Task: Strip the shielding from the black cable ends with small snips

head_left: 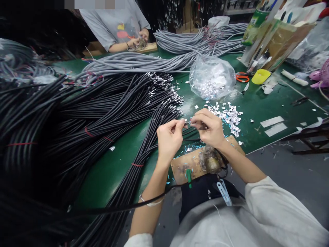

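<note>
My left hand [170,137] pinches the end of a black cable [128,207] between thumb and fingers. The cable trails back under my left wrist towards the lower left. Just to its right, the fingers of my right hand [208,127] are pinched together at the thin wires on that cable's tip; what exactly lies in them is too small to see well. Below both hands is a wooden board [185,163] bearing a worn metal fixture [210,161] and a green clip [189,176]. Blue wire scraps [189,148] lie around the board.
Bundled black cables [108,113] with stripped ends cover the left. Grey cables [144,61] cross behind. A clear bag [212,77] of foil scraps, loose foil pieces [231,118], orange-handled scissors [242,77] and a tool holder [272,44] stand right. A co-worker's hands [138,40] work opposite.
</note>
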Demonstrator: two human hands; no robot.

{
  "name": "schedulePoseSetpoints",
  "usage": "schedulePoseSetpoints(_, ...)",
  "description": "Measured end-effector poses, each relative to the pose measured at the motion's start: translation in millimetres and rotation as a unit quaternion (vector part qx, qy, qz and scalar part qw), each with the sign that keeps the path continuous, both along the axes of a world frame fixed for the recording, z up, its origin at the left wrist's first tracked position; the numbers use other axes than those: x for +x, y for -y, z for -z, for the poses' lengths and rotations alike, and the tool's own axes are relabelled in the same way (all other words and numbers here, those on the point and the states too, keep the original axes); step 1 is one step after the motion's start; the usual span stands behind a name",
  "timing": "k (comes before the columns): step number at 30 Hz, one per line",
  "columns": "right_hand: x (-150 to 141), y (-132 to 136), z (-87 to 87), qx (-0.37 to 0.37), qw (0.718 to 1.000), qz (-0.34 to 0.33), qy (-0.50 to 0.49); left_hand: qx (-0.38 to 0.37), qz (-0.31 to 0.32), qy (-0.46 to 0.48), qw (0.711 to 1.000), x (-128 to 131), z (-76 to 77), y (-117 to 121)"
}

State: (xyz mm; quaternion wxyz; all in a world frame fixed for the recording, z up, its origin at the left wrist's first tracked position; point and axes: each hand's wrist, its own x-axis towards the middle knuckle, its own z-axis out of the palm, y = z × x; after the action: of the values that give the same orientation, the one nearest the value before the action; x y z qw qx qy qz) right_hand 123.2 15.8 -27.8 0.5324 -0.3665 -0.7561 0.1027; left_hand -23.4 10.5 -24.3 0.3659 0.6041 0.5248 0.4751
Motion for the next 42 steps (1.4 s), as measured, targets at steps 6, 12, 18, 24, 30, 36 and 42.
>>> schedulePoseSetpoints(6, 26, -10, -11.4, 0.038, 0.982, 0.184, -0.033, -0.068, 0.100, 0.080, 0.989, -7, -2.2, -2)
schedulePoseSetpoints(12, 14, -5, -12.3, -0.057, 0.991, 0.112, -0.051, -0.048, 0.116, 0.109, 0.986, -10, -1.4, -5)
schedulePoseSetpoints(18, 3, 2, -11.7, -0.099, 0.992, 0.017, -0.083, -0.003, 0.084, 0.076, 0.994, -9, -2.4, -2)
schedulePoseSetpoints(24, 5, 2, -11.0, -0.101, 0.990, 0.016, -0.097, 0.005, 0.070, 0.061, 0.996, -6, -1.7, -1)
schedulePoseSetpoints(30, -3, 2, -7.2, -0.149, 0.984, 0.026, -0.099, 0.010, 0.075, 0.071, 0.995, -2, -1.6, 1)
schedulePoseSetpoints(36, -5, 2, 1.8, -0.078, 0.988, 0.090, -0.099, 0.006, 0.064, 0.077, 0.995, 1, -2.8, 2)
schedulePoseSetpoints(42, 0, 5, 19.9, 0.165, 0.981, 0.093, 0.046, -0.025, 0.028, 0.098, 0.994, 2, -3.7, 3)
